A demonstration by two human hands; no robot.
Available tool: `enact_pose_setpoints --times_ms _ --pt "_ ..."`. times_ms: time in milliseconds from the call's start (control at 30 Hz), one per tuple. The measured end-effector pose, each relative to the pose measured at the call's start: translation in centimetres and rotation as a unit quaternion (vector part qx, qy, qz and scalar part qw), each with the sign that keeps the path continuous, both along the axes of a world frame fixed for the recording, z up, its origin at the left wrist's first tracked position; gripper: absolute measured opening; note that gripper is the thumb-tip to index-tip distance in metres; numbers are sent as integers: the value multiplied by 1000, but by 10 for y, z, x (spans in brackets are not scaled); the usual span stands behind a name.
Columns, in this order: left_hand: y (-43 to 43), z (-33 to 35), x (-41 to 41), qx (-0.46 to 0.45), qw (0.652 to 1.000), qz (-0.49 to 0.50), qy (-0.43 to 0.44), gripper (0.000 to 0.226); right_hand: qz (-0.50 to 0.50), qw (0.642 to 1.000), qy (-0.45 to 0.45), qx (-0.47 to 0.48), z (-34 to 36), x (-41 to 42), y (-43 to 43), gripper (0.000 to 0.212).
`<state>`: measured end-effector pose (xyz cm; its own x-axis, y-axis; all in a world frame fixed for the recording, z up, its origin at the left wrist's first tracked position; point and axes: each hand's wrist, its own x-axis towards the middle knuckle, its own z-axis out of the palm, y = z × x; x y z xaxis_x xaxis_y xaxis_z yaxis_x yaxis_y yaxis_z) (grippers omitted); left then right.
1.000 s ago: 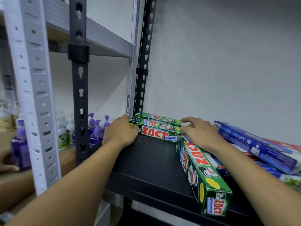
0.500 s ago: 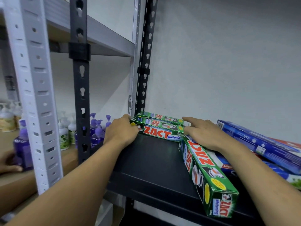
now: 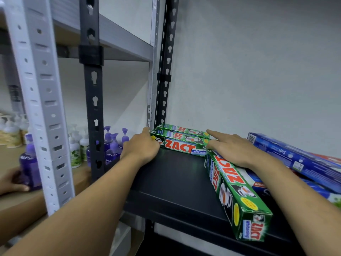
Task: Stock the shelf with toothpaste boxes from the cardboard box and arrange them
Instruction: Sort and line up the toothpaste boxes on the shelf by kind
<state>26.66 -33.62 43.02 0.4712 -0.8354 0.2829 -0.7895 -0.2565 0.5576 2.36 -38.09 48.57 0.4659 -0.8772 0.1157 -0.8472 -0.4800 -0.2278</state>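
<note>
Two green ZACT toothpaste boxes lie crosswise at the back of the black shelf (image 3: 173, 182), the rear box (image 3: 184, 129) against the wall and the front box (image 3: 181, 147) just before it. My left hand (image 3: 141, 147) has its fingers curled round the left end of the front box, thumb up by the rear one. My right hand (image 3: 230, 147) lies with straight fingers at the right ends of both boxes, index finger stretched out. A third green ZACT box (image 3: 238, 196) lies lengthwise under my right wrist, reaching the shelf's front edge.
Blue toothpaste boxes (image 3: 295, 156) are heaped on the shelf's right side. A black upright (image 3: 92, 108) and a grey upright (image 3: 42, 108) stand at the left. Beyond them purple pump bottles (image 3: 112, 145) fill a wooden shelf, where another person's hand (image 3: 11, 182) holds a purple bottle (image 3: 30, 163).
Both hands stay at the ends of the two crosswise boxes. The view has drifted a little, and the other person's hand and bottle have shifted slightly.
</note>
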Motion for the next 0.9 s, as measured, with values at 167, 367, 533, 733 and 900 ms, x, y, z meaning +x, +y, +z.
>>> enact_pose_setpoints --times_ms 167,367,533,733,900 --pt "19 3 -13 -15 999 1 29 60 6 991 -109 -82 0 -13 22 51" --pt "52 1 -32 46 999 -22 19 53 51 964 -240 -104 -11 -47 90 30" --pt "86 -3 -57 85 991 -46 -91 43 40 971 -208 -108 -36 -70 161 59" --pt "125 -2 -81 101 988 -96 -63 44 5 981 -156 -118 -56 -72 183 67" --pt "153 7 -97 91 988 -102 78 52 -5 940 -339 -18 -56 -76 171 35"
